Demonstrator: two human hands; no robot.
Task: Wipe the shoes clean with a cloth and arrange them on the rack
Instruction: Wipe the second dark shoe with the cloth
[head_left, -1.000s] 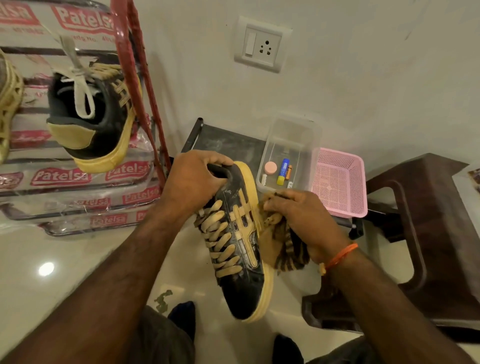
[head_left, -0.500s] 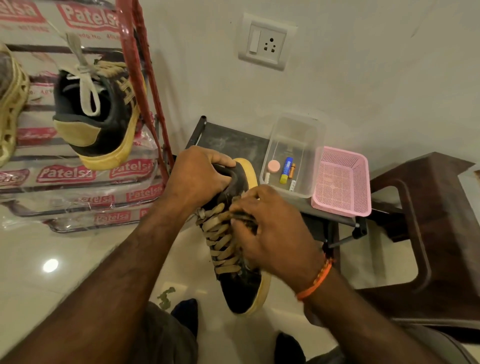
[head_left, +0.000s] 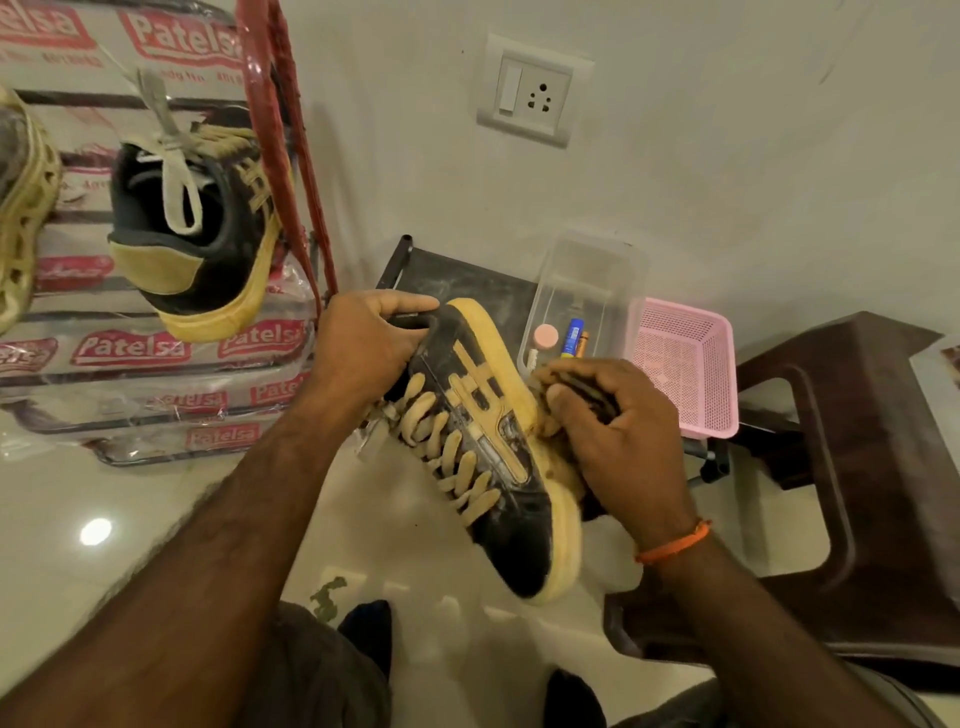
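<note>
A black sneaker (head_left: 498, 467) with tan stripes, tan laces and a yellowish sole is held in mid-air at the centre, toe pointing toward me. My left hand (head_left: 363, 353) grips its heel and collar. My right hand (head_left: 613, 431) clutches a bunched brown striped cloth (head_left: 582, 389) against the sole's right edge; the cloth is mostly hidden under the fingers. The matching sneaker (head_left: 202, 234) sits heel-out on the rack (head_left: 291, 130) at upper left, with a tan perforated shoe (head_left: 21, 208) beside it at the frame's left edge.
The rack shelves are wrapped in plastic printed "Patelsa". Behind the held shoe, a low dark stand (head_left: 467, 286) carries a clear box (head_left: 587, 291) with small items and a pink basket (head_left: 685, 364). A brown plastic stool (head_left: 872, 467) stands at right. A wall socket (head_left: 535, 93) is above.
My right hand moved from the sole edge across onto the laces, then back to the right side of the sole with the cloth. My left hand kept its grip on the heel.
</note>
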